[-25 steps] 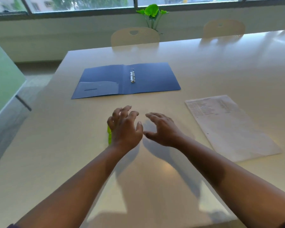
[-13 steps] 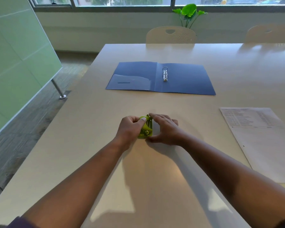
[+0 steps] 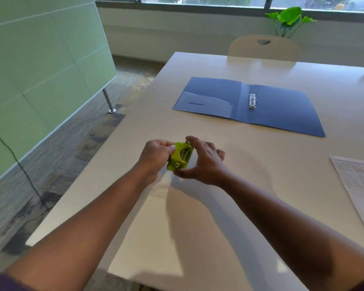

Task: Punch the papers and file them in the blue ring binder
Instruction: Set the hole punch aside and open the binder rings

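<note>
A small lime-green hole punch is held between both hands, just above the table's near middle. My left hand grips its left side, thumb on top. My right hand curls round its right side, index finger over the far end and thumb under the near end. The blue ring binder lies open and flat farther back, its metal rings at the spine. The printed papers lie at the right edge, partly cut off by the frame.
The pale table has its left edge close to my left arm, with floor beyond. A green partition stands at the left. A cream chair and a potted plant are behind the table's far side.
Both hands have closed round the green punch and raised it slightly off the table, tilting it. My view has swung left, so the binder and papers sit farther right.
</note>
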`<state>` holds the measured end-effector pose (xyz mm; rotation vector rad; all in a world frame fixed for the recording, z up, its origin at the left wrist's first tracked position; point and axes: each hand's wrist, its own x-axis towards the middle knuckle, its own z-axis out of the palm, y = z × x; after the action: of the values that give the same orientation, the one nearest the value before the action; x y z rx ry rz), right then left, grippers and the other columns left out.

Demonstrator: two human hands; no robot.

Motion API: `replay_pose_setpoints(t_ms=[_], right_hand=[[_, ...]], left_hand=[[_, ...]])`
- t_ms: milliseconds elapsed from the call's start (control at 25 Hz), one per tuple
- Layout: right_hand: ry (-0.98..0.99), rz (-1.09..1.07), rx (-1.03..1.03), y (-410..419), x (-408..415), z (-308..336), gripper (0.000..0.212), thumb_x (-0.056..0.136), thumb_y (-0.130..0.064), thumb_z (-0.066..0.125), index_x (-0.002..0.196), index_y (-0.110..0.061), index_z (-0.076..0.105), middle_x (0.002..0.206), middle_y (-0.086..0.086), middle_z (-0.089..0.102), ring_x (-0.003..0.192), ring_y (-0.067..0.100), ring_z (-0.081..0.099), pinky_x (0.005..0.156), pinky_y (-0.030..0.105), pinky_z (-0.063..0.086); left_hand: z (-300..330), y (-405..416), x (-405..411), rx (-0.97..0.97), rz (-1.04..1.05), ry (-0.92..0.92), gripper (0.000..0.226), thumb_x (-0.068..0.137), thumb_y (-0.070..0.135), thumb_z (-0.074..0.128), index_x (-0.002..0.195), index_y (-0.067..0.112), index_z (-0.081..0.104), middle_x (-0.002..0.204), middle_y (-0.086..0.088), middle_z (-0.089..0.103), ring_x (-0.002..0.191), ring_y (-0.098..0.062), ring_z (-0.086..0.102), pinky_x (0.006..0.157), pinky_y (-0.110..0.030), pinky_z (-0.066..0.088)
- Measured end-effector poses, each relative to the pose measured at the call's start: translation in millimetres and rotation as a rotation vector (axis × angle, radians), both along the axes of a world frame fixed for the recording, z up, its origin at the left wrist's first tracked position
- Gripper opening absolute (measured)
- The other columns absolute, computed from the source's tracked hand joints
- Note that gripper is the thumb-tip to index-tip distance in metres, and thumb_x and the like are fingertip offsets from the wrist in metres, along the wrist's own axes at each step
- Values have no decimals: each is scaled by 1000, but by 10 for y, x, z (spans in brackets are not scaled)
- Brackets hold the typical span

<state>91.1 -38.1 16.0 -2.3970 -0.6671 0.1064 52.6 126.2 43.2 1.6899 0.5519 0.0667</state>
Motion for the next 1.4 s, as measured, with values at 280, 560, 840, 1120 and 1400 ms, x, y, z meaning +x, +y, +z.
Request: replay_pose_setpoints(t_ms=[280, 560, 840, 1120, 1400], right_hand=[[-86, 74, -12, 1282, -198, -24, 98, 64, -72, 72, 143, -26, 37, 139, -7, 55, 133, 22, 36, 97, 42, 25], [-91, 98, -52, 1725, -283, -77, 81, 63, -72, 71, 125, -25, 47, 115, -8, 63, 125, 23, 43, 83, 40, 21], [-70, 108, -82, 1757, -230, -141, 90, 65, -77, 66, 134, -24, 44, 126, -4, 63, 134, 26, 37, 85, 40, 19], [-72, 114, -138, 1777, -225, -198, 96, 66, -82, 58, 140, -24, 39, 138, -4, 59, 139, 28, 34, 95, 47, 24], [-36, 133, -100, 1662, -183, -125, 118, 68, -80, 67, 157, -17, 23, 164, 2, 31, 150, 26, 25, 112, 49, 23]], left_hand=[[-22, 1140, -288, 40, 191, 17, 16, 98, 8, 60, 106, 9, 74, 85, -8, 73, 61, -11, 63, 52, -19, 47], [-110, 1503, -388, 45, 266, 34, 15, 99, 5, 59, 102, 13, 72, 87, -9, 72, 67, -16, 65, 52, -23, 51], [-129, 1490, -334, 59, 281, 38, 15, 99, 5, 59, 104, 12, 71, 87, -8, 71, 67, -17, 66, 53, -26, 51], [-104, 1474, -343, 111, 294, 48, 14, 99, 7, 59, 105, 13, 70, 85, -4, 70, 68, -14, 65, 50, -23, 52], [-131, 1424, -344, 502, 311, 23, 12, 89, 25, 61, 92, 18, 71, 90, -5, 70, 83, -25, 67, 74, -41, 58]])
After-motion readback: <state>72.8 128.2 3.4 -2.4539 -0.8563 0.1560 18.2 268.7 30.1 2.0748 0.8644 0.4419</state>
